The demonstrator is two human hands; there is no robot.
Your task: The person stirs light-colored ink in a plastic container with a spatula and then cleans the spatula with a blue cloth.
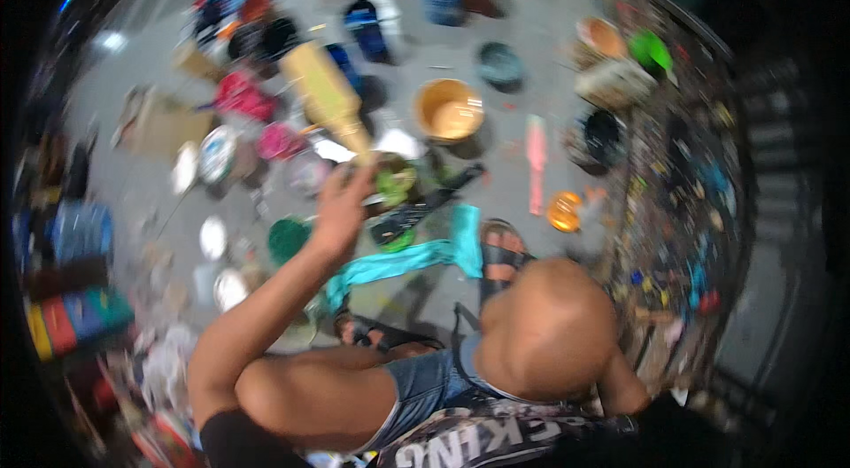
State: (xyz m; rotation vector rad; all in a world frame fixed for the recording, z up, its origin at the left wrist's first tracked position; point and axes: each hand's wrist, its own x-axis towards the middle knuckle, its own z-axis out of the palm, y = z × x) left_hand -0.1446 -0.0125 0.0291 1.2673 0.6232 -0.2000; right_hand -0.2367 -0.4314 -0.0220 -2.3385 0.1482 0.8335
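My left hand (345,207) is closed round the narrow end of a pale yellow paddle-shaped piece (320,89). Its broad end points away and to the left, over the floor. Just below the fingers are a green-smeared container (394,185) and a dark, flat, paddle-like piece (429,205) lying at a slant. A turquoise cloth (398,261) is spread between my feet and that dark piece. Only part of my right forearm (622,384) shows; my right knee hides the hand. Motion blurs much of the picture.
An orange-yellow bucket (449,109) stands ahead. A pink paddle-like piece (536,165) and an orange lid-like disc (565,211) lie to its right. Several tubs crowd the far left, near a cardboard box (168,123). Paint-spotted clutter (677,211) runs along the right.
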